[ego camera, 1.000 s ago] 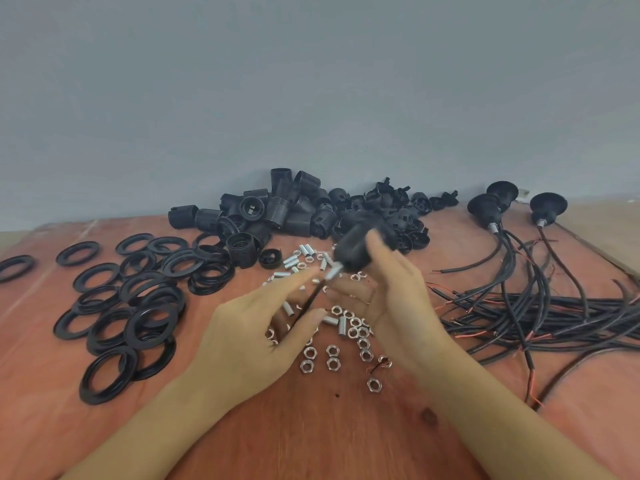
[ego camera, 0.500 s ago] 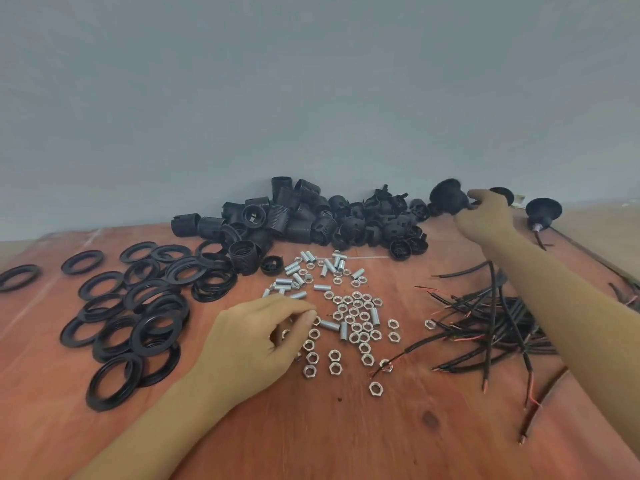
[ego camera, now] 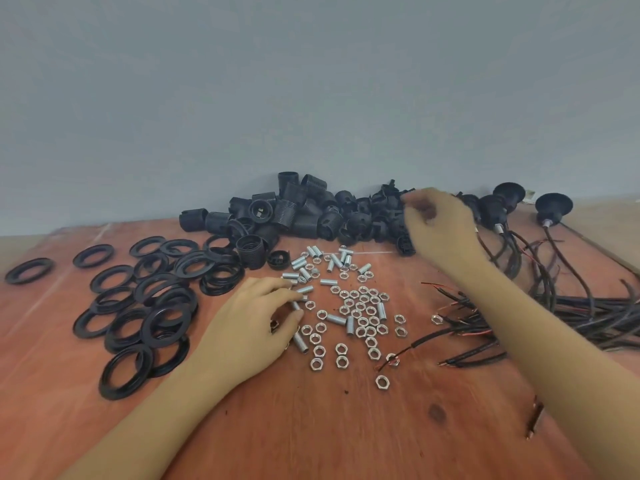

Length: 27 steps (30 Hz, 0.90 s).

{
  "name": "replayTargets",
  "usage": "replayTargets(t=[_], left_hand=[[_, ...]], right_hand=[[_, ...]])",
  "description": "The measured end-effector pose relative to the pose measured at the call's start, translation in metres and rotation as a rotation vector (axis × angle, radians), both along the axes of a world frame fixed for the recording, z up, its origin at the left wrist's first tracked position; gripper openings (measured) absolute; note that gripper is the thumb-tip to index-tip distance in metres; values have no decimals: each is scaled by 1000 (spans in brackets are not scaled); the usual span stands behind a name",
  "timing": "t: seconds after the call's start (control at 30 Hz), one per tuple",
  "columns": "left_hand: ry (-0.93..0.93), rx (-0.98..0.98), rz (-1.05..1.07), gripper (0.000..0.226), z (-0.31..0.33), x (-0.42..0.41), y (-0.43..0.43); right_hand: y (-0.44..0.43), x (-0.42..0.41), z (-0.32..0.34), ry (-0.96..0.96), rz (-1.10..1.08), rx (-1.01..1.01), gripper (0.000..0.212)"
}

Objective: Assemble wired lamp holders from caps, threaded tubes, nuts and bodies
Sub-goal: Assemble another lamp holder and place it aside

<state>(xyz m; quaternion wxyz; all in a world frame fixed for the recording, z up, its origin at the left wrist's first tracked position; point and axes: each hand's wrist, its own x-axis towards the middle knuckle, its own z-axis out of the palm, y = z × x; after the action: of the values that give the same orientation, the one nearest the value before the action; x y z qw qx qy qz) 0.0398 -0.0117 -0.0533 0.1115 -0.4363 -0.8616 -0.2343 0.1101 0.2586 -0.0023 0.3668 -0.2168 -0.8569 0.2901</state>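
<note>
The only view, worn on the person's head, faces forward and down across the wooden table (ego camera: 311,431) at arm's reach, with the threaded tubes (ego camera: 336,260) mid-frame between the left hand (ego camera: 252,323) and right hand (ego camera: 440,226), and the grey wall (ego camera: 311,81) filling the upper half.

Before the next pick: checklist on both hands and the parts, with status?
1. Left hand is at the threaded tubes: ok.
2. Left hand grips a tube: cannot tell, the fingers hide it.
3. Right hand is at the pile of black parts: ok.
4. Right hand has a part: cannot tell, blurred.
5. Nuts lie loose between the hands: ok.
6. Wire bundle lies beside the nuts, on the right hand's side: ok.
</note>
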Motion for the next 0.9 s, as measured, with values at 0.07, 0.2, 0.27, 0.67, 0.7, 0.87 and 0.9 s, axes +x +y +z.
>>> replayTargets(t=[0.07,0.2,0.27,0.67,0.7,0.87,0.9], left_hand=[[-10,-3,-7,26,-1,-1,0],[-55,-3,-53,25,-2,-2,1],[-63,13,-54,24,-1,-3,0],[-30,-2,145,11,13,-19,-13],[-31,-6,151,10,13,-20,-13],[-32,-44,151,7,12,-21,-14],[-25,-66,149,7,12,-20,-14]], right_hand=[[-31,4,-5,-68,130,9,20],[-76,4,-22,-328,273,122,22],[-88,3,-29,-428,274,215,27],[-90,-10,-49,-509,128,236,44],[-90,-11,-50,-513,123,228,44],[-86,-12,-51,-489,98,224,36],[-86,-11,-52,-484,98,220,33]])
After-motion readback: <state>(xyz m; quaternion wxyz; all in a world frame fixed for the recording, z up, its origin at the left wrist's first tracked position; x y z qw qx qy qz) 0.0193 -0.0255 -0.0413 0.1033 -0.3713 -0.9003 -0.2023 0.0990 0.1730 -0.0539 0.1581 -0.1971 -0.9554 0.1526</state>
